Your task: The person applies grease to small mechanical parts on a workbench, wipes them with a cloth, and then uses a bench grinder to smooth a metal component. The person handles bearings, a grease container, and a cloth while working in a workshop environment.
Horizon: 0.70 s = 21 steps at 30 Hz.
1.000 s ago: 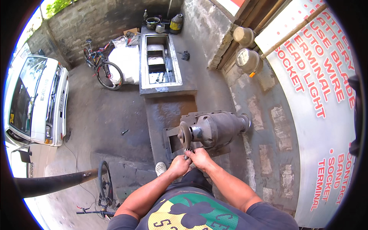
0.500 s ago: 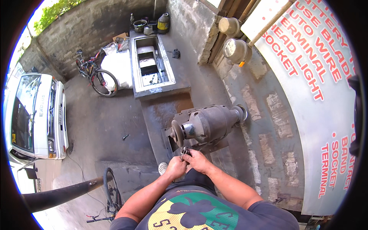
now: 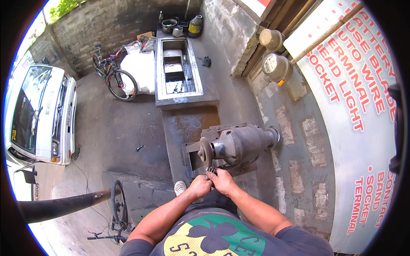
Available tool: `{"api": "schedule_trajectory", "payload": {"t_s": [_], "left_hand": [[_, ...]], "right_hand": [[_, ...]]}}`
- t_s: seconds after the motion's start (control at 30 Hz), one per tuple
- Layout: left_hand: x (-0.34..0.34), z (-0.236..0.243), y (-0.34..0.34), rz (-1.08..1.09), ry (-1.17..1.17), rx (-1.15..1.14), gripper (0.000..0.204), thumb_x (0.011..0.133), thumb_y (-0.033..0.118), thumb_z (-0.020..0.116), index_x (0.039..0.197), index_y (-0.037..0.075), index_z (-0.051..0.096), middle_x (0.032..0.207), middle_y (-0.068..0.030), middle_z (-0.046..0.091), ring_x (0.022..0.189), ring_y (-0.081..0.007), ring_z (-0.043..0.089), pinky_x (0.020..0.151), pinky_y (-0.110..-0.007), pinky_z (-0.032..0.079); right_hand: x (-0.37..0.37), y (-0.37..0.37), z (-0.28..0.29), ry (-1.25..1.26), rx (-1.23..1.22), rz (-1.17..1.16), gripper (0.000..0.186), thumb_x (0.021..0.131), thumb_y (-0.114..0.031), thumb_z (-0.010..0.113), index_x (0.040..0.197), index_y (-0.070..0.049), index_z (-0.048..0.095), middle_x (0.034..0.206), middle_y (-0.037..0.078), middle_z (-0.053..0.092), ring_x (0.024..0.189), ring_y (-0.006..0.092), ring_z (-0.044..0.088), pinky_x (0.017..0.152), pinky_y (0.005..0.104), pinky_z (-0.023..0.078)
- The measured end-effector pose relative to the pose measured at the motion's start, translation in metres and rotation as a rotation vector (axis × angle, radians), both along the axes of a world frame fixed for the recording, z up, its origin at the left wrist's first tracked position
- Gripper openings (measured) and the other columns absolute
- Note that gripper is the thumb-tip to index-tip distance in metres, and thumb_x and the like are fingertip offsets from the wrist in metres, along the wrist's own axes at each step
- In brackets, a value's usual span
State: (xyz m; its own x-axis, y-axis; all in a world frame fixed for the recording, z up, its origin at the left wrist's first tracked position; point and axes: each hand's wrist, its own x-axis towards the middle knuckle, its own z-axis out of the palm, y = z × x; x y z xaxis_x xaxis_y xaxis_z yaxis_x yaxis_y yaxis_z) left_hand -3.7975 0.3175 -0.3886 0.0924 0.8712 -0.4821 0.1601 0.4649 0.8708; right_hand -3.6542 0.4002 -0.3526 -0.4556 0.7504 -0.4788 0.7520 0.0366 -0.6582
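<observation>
Our left hand [image 3: 200,187] and right hand [image 3: 223,181], in the head view, together clamp a small ridged silvery metal part [image 3: 211,170] just our side of the barrel-shaped grey metal grinder [image 3: 245,144]'s round wheel [image 3: 206,152]; whether it touches, we cannot tell.

Your small part [image 3: 211,170] looks to be of metal; before you, the motor housing [image 3: 244,144] is matt, dusty-looking (its shaft [image 3: 218,149], however, shows glossy metal).

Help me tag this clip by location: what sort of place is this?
Probably an open-air repair yard, judging by the bench grinder, the white vehicle and the bicycle near the back wall.
</observation>
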Motion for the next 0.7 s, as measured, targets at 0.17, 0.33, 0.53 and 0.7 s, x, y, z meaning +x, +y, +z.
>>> {"api": "schedule_trajectory", "payload": {"t_s": [0.17, 0.33, 0.53, 0.7], "left_hand": [[0.009, -0.023, 0.003, 0.213, -0.446, -0.421, 0.026, 0.099, 0.021, 0.059, 0.089, 0.002, 0.074, 0.073, -0.0122, 0.07, 0.059, -0.0222, 0.064, 0.055, -0.04, 0.049], [0.012, -0.018, -0.009, 0.139, -0.03, 0.147, 0.023, 0.105, 0.022, 0.058, 0.09, 0.009, 0.07, 0.071, -0.0055, 0.069, 0.05, -0.0158, 0.055, 0.044, -0.034, 0.038], [-0.009, 0.011, -0.019, -0.055, -0.163, -0.146, 0.028, 0.099, 0.026, 0.071, 0.096, -0.001, 0.072, 0.078, -0.0156, 0.075, 0.063, -0.0263, 0.071, 0.059, -0.043, 0.053], [0.021, 0.023, -0.021, 0.261, 0.343, 0.118, 0.032, 0.101, 0.026, 0.066, 0.097, -0.006, 0.07, 0.091, -0.0322, 0.073, 0.094, -0.0544, 0.07, 0.083, -0.054, 0.056]], "right_hand": [[-0.008, 0.008, 0.005, -0.086, -0.074, -0.007, 0.054, 0.103, -0.046, 0.071, 0.106, 0.008, 0.074, 0.096, 0.031, 0.075, 0.094, 0.0408, 0.076, 0.083, 0.0504, 0.056], [0.015, 0.007, -0.007, 0.178, -0.266, 0.018, 0.046, 0.105, -0.04, 0.071, 0.113, 0.006, 0.071, 0.102, 0.024, 0.074, 0.091, 0.0327, 0.074, 0.082, 0.0448, 0.057], [0.033, -0.011, 0.016, 0.461, -0.232, 0.18, 0.049, 0.105, -0.043, 0.069, 0.129, 0.001, 0.066, 0.124, 0.022, 0.066, 0.113, 0.0313, 0.066, 0.098, 0.0439, 0.052], [0.016, -0.018, 0.002, 0.337, -0.023, -0.016, 0.048, 0.104, -0.039, 0.071, 0.127, 0.003, 0.066, 0.117, 0.023, 0.071, 0.109, 0.032, 0.068, 0.099, 0.0435, 0.052]]}}
